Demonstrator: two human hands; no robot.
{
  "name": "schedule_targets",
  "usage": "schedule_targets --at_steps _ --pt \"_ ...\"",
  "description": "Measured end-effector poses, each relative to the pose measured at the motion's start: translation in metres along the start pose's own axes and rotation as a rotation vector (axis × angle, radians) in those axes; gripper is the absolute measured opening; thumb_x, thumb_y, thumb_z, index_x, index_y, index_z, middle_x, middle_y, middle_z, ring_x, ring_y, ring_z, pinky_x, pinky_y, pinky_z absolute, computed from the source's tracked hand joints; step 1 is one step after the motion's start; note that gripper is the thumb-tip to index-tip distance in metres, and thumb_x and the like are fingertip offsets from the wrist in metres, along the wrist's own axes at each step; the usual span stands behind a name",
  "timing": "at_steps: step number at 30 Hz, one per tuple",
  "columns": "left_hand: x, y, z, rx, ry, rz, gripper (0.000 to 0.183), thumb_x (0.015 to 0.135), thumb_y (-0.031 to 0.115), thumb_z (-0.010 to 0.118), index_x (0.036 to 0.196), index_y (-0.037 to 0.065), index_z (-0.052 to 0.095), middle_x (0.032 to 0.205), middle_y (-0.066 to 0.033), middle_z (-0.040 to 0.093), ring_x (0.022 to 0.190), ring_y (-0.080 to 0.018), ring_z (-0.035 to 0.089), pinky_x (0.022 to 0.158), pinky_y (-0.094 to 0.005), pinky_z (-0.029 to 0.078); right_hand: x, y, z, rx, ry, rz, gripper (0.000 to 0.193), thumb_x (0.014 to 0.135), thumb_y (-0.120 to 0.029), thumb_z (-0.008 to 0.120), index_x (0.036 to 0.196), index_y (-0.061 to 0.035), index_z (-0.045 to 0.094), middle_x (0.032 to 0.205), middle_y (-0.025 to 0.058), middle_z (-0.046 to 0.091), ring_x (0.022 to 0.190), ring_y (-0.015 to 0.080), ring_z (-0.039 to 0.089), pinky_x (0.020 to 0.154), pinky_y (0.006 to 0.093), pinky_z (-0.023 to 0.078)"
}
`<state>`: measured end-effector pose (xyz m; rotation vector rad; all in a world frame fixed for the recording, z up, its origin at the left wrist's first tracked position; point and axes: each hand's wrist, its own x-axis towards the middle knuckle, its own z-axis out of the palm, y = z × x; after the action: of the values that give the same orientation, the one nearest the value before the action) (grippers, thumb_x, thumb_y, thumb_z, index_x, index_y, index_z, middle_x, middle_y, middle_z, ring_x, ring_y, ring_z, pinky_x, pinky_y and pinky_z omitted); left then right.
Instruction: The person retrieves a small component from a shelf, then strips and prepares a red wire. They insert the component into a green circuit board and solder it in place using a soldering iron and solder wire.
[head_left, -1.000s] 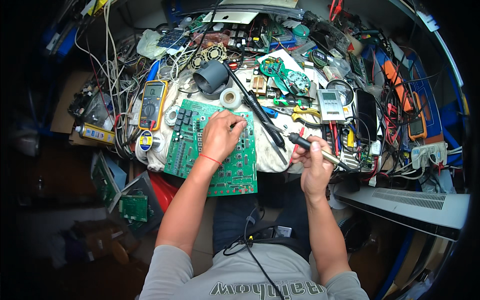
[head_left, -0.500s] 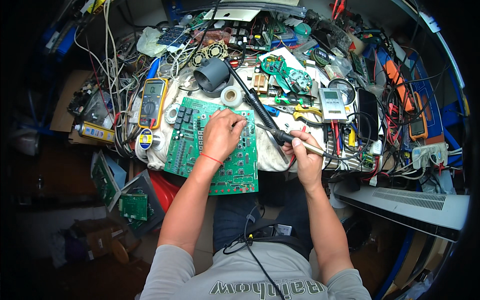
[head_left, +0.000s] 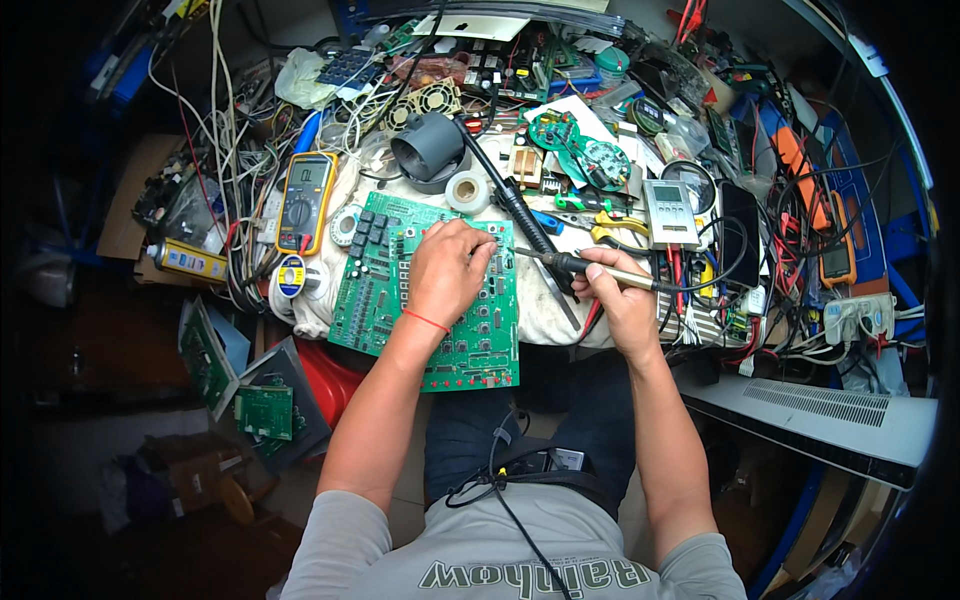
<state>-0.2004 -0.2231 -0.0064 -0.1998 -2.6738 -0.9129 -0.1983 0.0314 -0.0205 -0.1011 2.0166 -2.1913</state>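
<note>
A large green circuit board (head_left: pixel 365 300) lies at the table's front edge, its near part reaching past the edge. Across its upper middle rests my left hand (head_left: pixel 450 268), a red string round the wrist. Its thumb and fingers are pinched together near the board's right side; what they hold, if anything, is too small to make out. My right hand (head_left: pixel 622 305) grips a soldering iron (head_left: pixel 625 275) like a pen, just right of the board. The iron's tip points left toward the board and my left fingers, apart from them. Its black cable runs off to the right.
Left of the board stand a yellow multimeter (head_left: pixel 307 205) and a solder spool (head_left: pixel 291 276). Behind are a tape roll (head_left: pixel 466 191) and a grey cylindrical nozzle (head_left: pixel 428 148) with a black hose. Pliers (head_left: pixel 622 230), a grey tester (head_left: pixel 670 212) and a phone (head_left: pixel 739 235) lie to the right.
My right hand has shifted slightly right with the soldering iron, whose tip has drawn away from the hose. My left hand stays pinched over the board, which sits almost unchanged in the view.
</note>
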Motion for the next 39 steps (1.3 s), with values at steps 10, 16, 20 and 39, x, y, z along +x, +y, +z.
schedule_targets --at_steps 10,16,20,39 --pt "-0.0009 -0.0001 0.0012 0.003 0.014 -0.004 0.009 0.089 0.012 0.076 0.091 0.004 0.078 0.092 -0.0118 0.071 0.092 -0.0342 0.064 0.087 -0.0436 0.051 0.0025 0.0046 -0.007 0.068 -0.041 0.02 0.028 0.102 -0.014 0.066 0.123 0.004 0.068 0.098 0.0103 0.074 0.085 0.0147 0.072 0.079 0.028 0.059" --pt "-0.0012 0.0 0.0006 0.01 0.005 -0.007 0.009 0.089 0.012 0.076 0.092 0.004 0.078 0.092 -0.0118 0.071 0.092 -0.0339 0.065 0.087 -0.0431 0.051 0.0025 0.0028 -0.0084 0.038 -0.062 0.018 0.026 0.101 -0.013 0.067 0.122 0.0033 0.069 0.098 0.0104 0.074 0.087 0.0146 0.072 0.081 0.0282 0.06" --pt "-0.0011 -0.0002 -0.0003 0.022 -0.003 -0.005 0.011 0.09 0.013 0.076 0.094 0.004 0.078 0.093 -0.0117 0.071 0.093 -0.0334 0.066 0.087 -0.0423 0.052 0.0028 0.0021 -0.0089 0.037 -0.074 0.024 0.026 0.101 -0.011 0.067 0.122 0.0031 0.069 0.098 0.01 0.074 0.088 0.0145 0.072 0.082 0.0286 0.06" --pt "-0.0026 0.0013 -0.0004 0.03 0.016 0.019 0.009 0.089 0.012 0.077 0.093 0.005 0.078 0.091 -0.0114 0.071 0.089 -0.0327 0.065 0.085 -0.0419 0.051 0.0021 0.0058 -0.0107 0.029 -0.091 0.006 0.026 0.101 -0.01 0.065 0.123 0.0024 0.069 0.099 0.0103 0.075 0.089 0.0147 0.073 0.083 0.029 0.06"
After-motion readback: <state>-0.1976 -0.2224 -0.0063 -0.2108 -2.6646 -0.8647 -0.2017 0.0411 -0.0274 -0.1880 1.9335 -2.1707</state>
